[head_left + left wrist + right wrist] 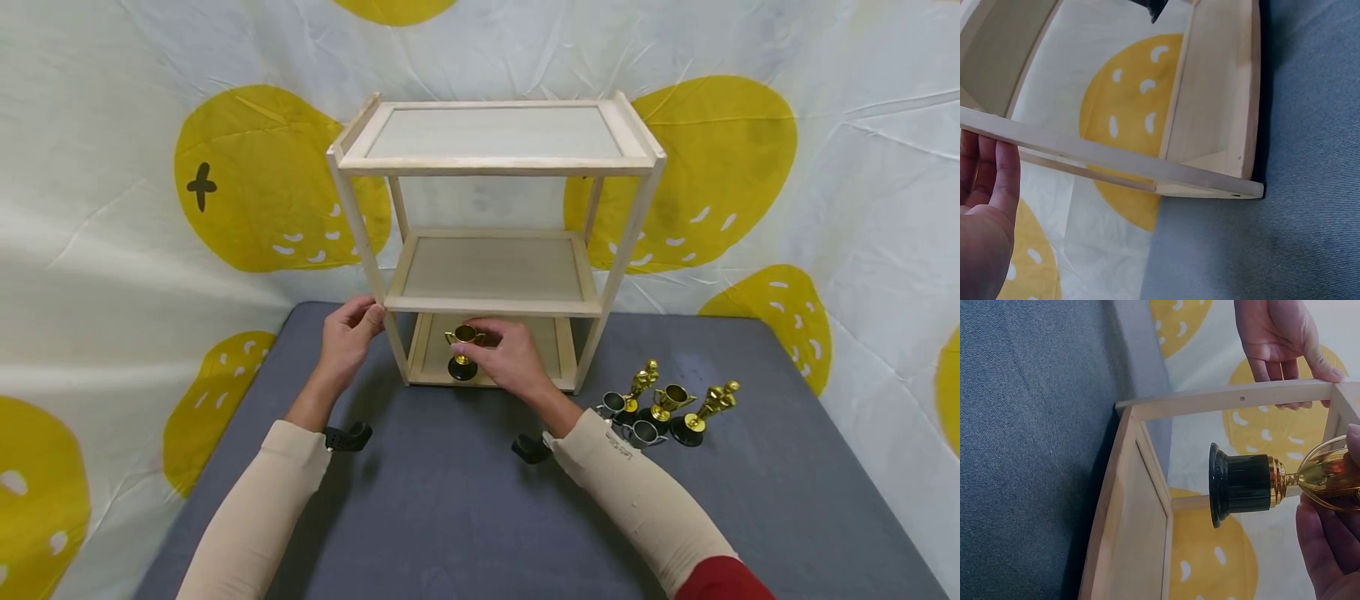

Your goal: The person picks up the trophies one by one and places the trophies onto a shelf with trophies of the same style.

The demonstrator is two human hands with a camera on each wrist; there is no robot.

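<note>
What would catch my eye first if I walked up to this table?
Probably the pale wooden shelf unit standing mid-table against the yellow-spotted cloth backdrop. At its bottom tier the right hand holds a small gold cup trophy by its bowl, while the left hand grips the front left post. More little trophies cluster to the right.

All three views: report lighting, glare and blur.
Head view: even, soft light, sharp, edges bowed by the wide lens. Left wrist view: bright, left hand close and slightly soft. Right wrist view: dimmer, glare on the gold cup, black base sharp.
</note>
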